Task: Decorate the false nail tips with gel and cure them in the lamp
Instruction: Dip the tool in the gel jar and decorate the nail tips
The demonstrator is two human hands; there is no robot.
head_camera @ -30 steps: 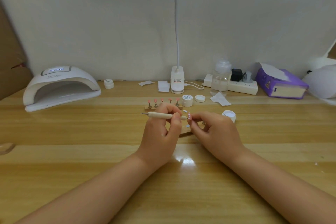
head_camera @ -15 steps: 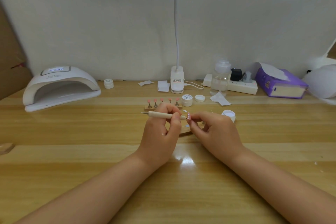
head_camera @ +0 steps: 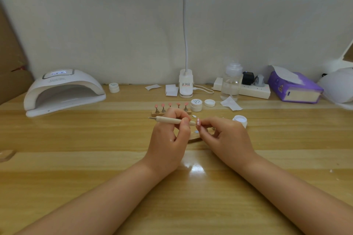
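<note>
Left hand (head_camera: 168, 139) curls round a wooden dotting tool (head_camera: 172, 120), holding it level with its metal point sticking out to the left and its near end aimed right at the nail tip (head_camera: 198, 121). Right hand (head_camera: 225, 139) pinches that pink nail tip between thumb and fingers, the tip standing up just beside the tool's end; whether the two actually touch is too fine to tell. Both hands hover close together over the middle of the wooden table (head_camera: 76, 158), and under them peeks a small wooden board (head_camera: 194, 136) with a pale dab on it.

Just beyond the left knuckles stands a wooden stand (head_camera: 171, 109) carrying a row of pink nail tips on little pegs. To its right sits a closed white gel pot (head_camera: 196, 104), then a loose white lid (head_camera: 209, 103). Near the right hand, an open white pot (head_camera: 240, 120) rests on the table.

Far left sits the curing lamp (head_camera: 63, 91), white, arched, its display lit. A small white jar (head_camera: 114, 87) stands just right of it. At the far centre a desk lamp (head_camera: 186, 86) rises on a thin neck to a glowing bar overhead. Right of that: a clear bottle (head_camera: 231, 82), a white power strip (head_camera: 254, 90) with plugs in it, and a purple tissue pack (head_camera: 294, 87). A few white paper scraps (head_camera: 171, 89) lie along the far edge.
</note>
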